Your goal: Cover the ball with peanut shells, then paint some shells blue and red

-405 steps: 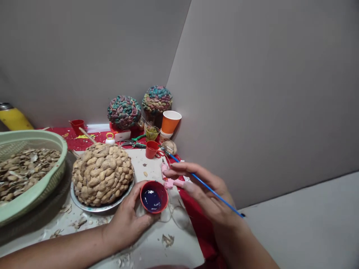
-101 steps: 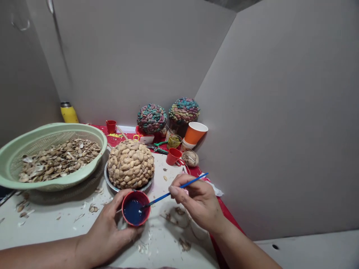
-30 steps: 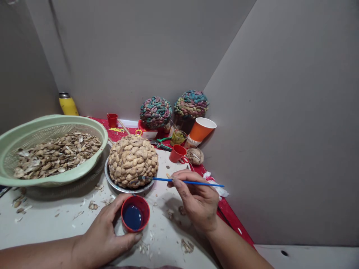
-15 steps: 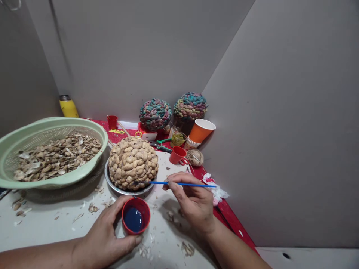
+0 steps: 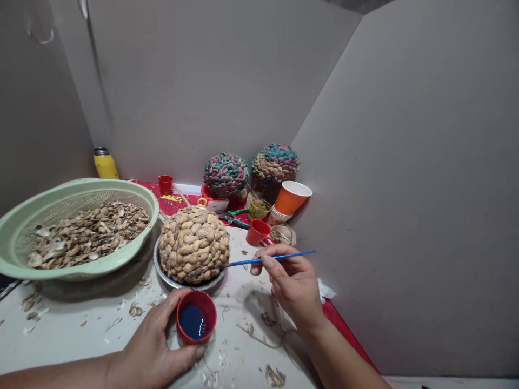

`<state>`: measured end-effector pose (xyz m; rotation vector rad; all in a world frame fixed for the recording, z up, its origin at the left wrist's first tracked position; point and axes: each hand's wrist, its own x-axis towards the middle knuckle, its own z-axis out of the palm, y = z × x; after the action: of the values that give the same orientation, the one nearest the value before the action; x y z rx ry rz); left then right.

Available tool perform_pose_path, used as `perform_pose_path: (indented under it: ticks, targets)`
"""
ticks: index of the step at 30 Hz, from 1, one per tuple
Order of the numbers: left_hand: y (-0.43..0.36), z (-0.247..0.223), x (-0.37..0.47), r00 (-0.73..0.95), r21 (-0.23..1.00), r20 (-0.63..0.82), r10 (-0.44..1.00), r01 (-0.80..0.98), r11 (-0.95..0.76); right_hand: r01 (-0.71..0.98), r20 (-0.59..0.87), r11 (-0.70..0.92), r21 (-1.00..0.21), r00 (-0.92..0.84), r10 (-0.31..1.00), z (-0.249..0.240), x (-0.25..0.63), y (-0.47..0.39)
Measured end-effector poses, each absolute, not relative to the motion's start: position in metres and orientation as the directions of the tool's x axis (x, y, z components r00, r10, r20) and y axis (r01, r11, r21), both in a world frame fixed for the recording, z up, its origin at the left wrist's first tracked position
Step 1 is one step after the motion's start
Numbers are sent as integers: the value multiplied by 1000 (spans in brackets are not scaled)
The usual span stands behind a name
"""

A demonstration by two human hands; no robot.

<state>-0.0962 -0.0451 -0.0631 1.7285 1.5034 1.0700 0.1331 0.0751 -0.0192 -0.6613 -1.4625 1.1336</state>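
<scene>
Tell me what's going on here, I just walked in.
A person's left hand holds a red cup with dark blue liquid in it. The right hand holds a blue brush, its tip at the lower right side of a peanut-covered dome. The dome sits in a metal dish, its visible surface mostly tan. A green basket of shells stands to the left.

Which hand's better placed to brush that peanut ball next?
Probably the right hand: it holds the blue brush, bristles by the peanut ball, while the left hand holds a red cup of dark blue liquid.
</scene>
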Motion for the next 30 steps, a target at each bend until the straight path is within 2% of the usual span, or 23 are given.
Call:
perform_pose_path:
  ticks: [6, 14, 19, 24, 30]
  targets:
    - [-45, -71, -98, 12, 818, 189, 982, 551, -165, -239, 370, 304, -922, -322, 871, -22, 131, 80]
    - [-47, -72, -100, 4, 755, 277, 961, 618, -220, -186, 386, 342, -921, -336, 859, -21, 127, 75]
    - [-45, -75, -101, 16, 759, 279, 960, 609, -231, -153, 430, 402, -903, -287, 856, -17, 136, 82]
    - [-46, -77, -100, 23, 759, 283, 959, 605, -238, -188, 449, 409, -893, -316, 836, -18, 132, 76]
    - [-45, -74, -99, 27, 755, 314, 949, 599, -267, -126, 457, 439, -889, -282, 844, -18, 131, 74]
